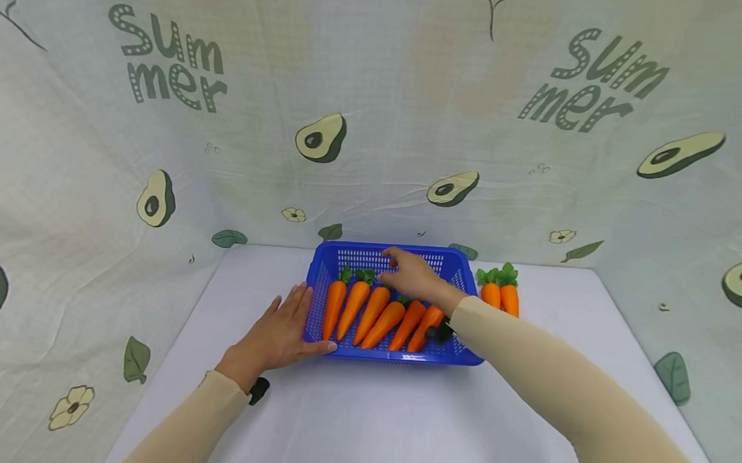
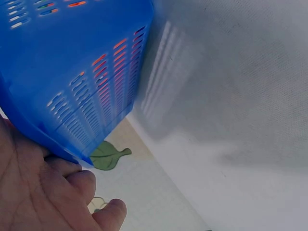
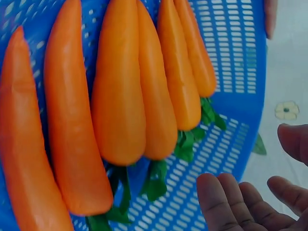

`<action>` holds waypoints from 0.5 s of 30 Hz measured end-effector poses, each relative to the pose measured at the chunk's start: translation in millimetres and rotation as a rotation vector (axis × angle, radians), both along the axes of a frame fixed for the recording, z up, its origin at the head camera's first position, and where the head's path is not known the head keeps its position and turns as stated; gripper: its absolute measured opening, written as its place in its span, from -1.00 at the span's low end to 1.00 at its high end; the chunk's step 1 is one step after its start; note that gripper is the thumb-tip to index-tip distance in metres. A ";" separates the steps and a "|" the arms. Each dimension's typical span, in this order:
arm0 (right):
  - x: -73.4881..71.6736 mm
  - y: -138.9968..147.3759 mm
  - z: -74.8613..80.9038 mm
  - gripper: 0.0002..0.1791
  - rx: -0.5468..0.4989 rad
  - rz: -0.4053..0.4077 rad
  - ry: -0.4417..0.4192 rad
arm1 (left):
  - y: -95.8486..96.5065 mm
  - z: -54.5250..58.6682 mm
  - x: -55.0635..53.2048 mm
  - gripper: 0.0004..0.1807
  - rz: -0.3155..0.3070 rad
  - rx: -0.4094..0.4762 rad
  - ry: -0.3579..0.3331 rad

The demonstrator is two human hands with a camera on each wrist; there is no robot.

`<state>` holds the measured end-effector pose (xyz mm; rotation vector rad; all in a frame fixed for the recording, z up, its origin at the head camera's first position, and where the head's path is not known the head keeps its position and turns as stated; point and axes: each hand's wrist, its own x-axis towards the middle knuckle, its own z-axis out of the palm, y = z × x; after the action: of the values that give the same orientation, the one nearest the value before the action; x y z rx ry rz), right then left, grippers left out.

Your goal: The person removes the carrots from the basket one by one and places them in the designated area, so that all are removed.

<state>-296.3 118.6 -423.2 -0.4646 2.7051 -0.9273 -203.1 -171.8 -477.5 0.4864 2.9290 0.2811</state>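
Observation:
A blue plastic basket (image 1: 396, 356) with slotted walls holds several orange carrots (image 1: 376, 309) laid side by side, their green tops toward the far wall. My left hand (image 1: 280, 332) rests against the basket's left rim, fingers extended and thumb at the near corner. From the left wrist, its palm and fingers (image 2: 43, 187) show along the blue rim. Over the basket's far half hovers my right hand (image 1: 413, 274), fingers parted and slightly bent. Nothing lies between those fingers in the right wrist view, where the hand (image 3: 250, 207) is apart from the carrots (image 3: 120, 96).
Two more carrots (image 1: 509, 300) with leafy tops lie on the white table (image 1: 361, 420) just right of the basket. A pale cloth (image 1: 379, 85) printed with avocados, leaves and lettering hangs behind the table and along both sides.

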 end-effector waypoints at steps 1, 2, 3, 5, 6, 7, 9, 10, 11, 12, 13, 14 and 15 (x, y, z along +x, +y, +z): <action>-0.6 -2.8 -2.6 -0.29 -0.004 0.003 -0.009 | -0.1 -0.3 -0.1 0.45 -0.001 -0.002 -0.001; -1.3 -5.6 -5.3 -0.29 -0.005 0.008 -0.015 | -0.3 -0.6 -0.3 0.45 -0.003 -0.005 -0.001; -1.9 -8.1 -7.7 -0.30 -0.007 0.012 -0.022 | -0.5 -0.9 -0.3 0.44 -0.005 -0.007 -0.001; -2.7 -12.2 -11.8 -0.30 -0.006 0.018 -0.033 | -0.4 -0.4 -0.5 0.44 -0.009 -0.009 0.000; -2.6 -14.2 -13.2 -0.29 -0.006 0.020 -0.039 | -0.4 -0.2 -0.5 0.44 -0.010 -0.009 -0.002; -2.7 -16.0 -14.7 -0.30 -0.007 0.024 -0.047 | -0.3 0.1 -0.5 0.43 -0.011 -0.007 -0.003; -2.9 -18.9 -17.3 -0.30 -0.015 0.031 -0.060 | -0.2 0.6 -0.3 0.43 -0.012 -0.006 -0.003; -3.1 -20.4 -18.4 -0.30 -0.021 0.034 -0.066 | -0.1 0.9 -0.2 0.43 -0.012 -0.006 -0.003; -3.3 -21.8 -19.7 -0.30 -0.024 0.038 -0.069 | -0.1 0.9 -0.2 0.42 -0.011 -0.008 -0.003; -3.6 -23.2 -21.0 -0.30 -0.030 0.042 -0.075 | -0.2 0.9 -0.1 0.42 -0.011 -0.010 -0.002; -3.9 -24.5 -22.6 -0.31 -0.036 0.046 -0.082 | -0.2 1.0 -0.1 0.42 -0.012 -0.013 0.000; -4.3 -25.9 -24.3 -0.30 -0.038 0.049 -0.085 | -0.3 1.0 0.0 0.42 -0.013 -0.017 0.000; -4.6 -27.6 -25.7 -0.30 -0.039 0.050 -0.092 | -0.4 1.0 -0.1 0.42 -0.012 -0.017 0.001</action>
<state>-300.9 91.0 -448.9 -0.4826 2.5859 -0.9649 -203.1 -172.2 -476.5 0.5019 2.9256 0.2537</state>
